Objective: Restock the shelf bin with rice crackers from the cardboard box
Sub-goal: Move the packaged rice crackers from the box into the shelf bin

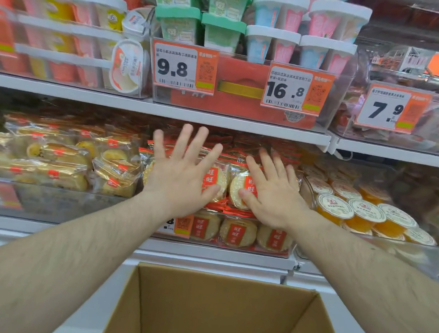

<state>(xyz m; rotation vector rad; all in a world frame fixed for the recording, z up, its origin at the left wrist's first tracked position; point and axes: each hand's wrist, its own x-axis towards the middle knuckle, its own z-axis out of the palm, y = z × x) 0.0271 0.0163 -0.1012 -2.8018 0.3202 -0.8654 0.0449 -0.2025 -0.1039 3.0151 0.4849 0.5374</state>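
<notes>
— Where lie the crackers?
— Heaped in the clear bin on the lower shelf, straight ahead, right under both hands. Red-labelled round packs, stacked to the rim and above.
— And the hands?
— Both released, fingers straight and spread, palms down. Left hand over the left half of the heap, right hand over the right half; grasping nothing. Touching the packs or hovering just above: cannot tell.
— Which nearer?
— About equal; left reaching a little deeper toward the back.
— The box?
— Below, between the forearms, just in front of the shelf edge. Open at the top; only bare cardboard walls showing, floor mostly out of view, no packs seen inside.
— So the coming move?
— Probably either pressing the heap flat or dropping back and down to the box. Bin lies forward and up from the box, long side running left to right.
</notes>
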